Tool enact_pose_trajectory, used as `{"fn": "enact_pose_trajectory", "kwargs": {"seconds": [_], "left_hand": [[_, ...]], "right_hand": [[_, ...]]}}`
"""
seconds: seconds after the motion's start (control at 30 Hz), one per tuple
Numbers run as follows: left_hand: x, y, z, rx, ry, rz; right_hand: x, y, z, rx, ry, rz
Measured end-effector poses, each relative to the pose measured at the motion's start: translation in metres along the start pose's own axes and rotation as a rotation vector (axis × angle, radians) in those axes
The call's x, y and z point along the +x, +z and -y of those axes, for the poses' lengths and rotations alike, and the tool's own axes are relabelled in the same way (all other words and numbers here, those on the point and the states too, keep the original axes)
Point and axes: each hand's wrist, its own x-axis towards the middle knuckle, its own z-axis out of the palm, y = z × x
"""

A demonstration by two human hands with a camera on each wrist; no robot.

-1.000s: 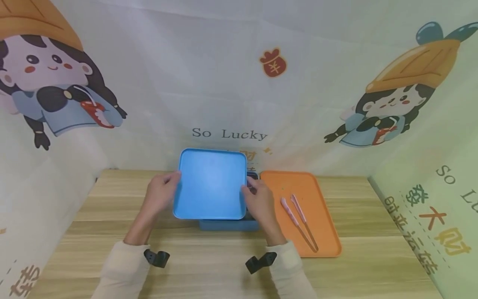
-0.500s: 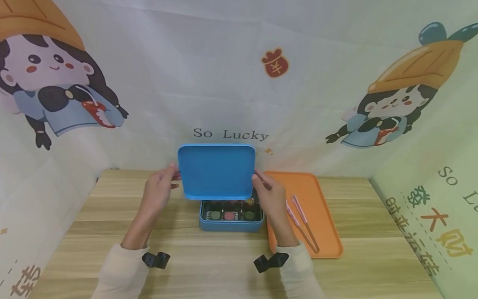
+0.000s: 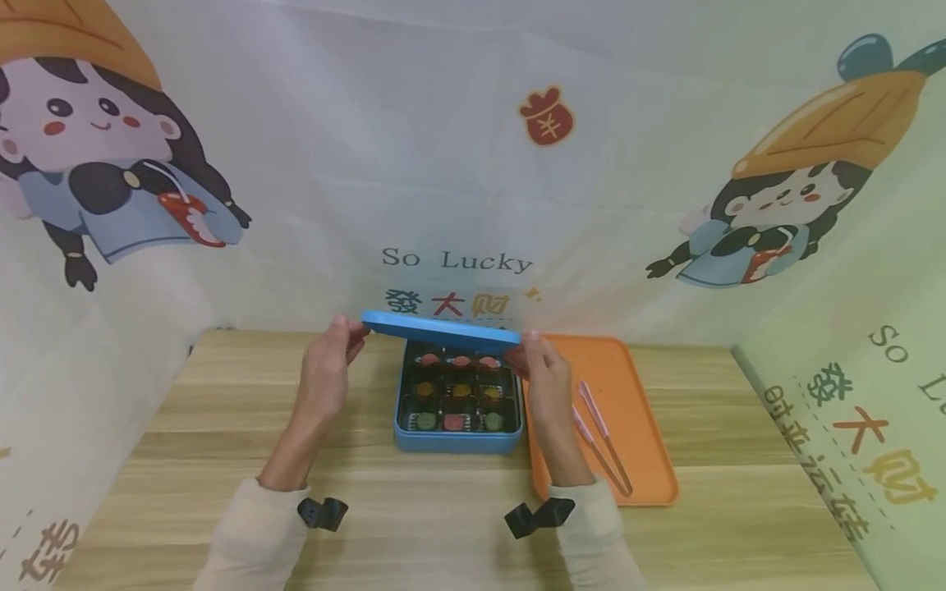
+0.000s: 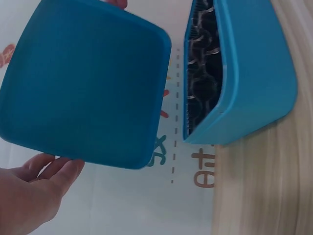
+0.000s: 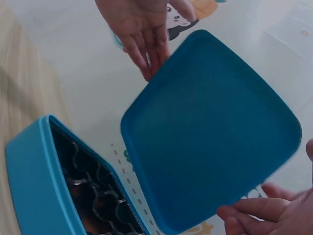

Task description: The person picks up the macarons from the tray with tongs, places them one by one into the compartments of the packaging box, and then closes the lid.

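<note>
A blue square lid (image 3: 443, 330) is held up, tilted nearly edge-on in the head view, over the back of a blue box (image 3: 458, 443). My left hand (image 3: 325, 377) holds its left edge between thumb and fingers, while my right hand (image 3: 548, 394) pinches the right edge. Both wrist views show the lid's shallow rimmed underside (image 4: 88, 83). Inside the uncovered box is a dark divided insert with rows of small round pastries: pink ones (image 3: 461, 361) at the back, yellow ones (image 3: 461, 390) in the middle, green and pink ones (image 3: 454, 422) in front.
To the right of the box lies an orange tray (image 3: 643, 484), partly behind my right hand. Tongs (image 3: 608, 451) with pink tips rest on it. The wooden table (image 3: 369, 525) ends at a printed cloth backdrop (image 3: 332, 205) close behind the box.
The lid has swung from facing the camera to nearly edge-on, its near edge rising away from the box. The pastries, hidden a second ago, now show. Both hands keep their hold.
</note>
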Motion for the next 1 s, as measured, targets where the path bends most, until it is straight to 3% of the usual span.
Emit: {"fn": "enact_pose_trajectory", "kwargs": {"seconds": [0.27, 0.4, 0.53, 0.7, 0.83, 1.0], "left_hand": [[-0.003, 0.006, 0.007, -0.034, 0.032, 0.016], [-0.003, 0.009, 0.014, 0.014, 0.032, 0.013], [-0.004, 0.012, 0.022, 0.021, 0.015, 0.061], [-0.004, 0.017, 0.035, -0.036, -0.002, 0.093], [-0.005, 0.021, 0.044, 0.048, -0.060, 0.065], [-0.007, 0.027, 0.054, 0.099, -0.159, 0.102]], "right_hand": [[0.000, 0.001, -0.007, -0.039, -0.003, -0.002], [0.001, 0.000, -0.012, -0.110, 0.023, -0.016], [0.002, 0.001, -0.021, -0.101, 0.062, -0.028], [0.002, -0.001, -0.032, -0.114, 0.073, 0.056], [0.000, -0.004, -0.044, -0.246, 0.007, 0.136], [-0.005, -0.006, -0.061, -0.354, -0.043, 0.199]]}}
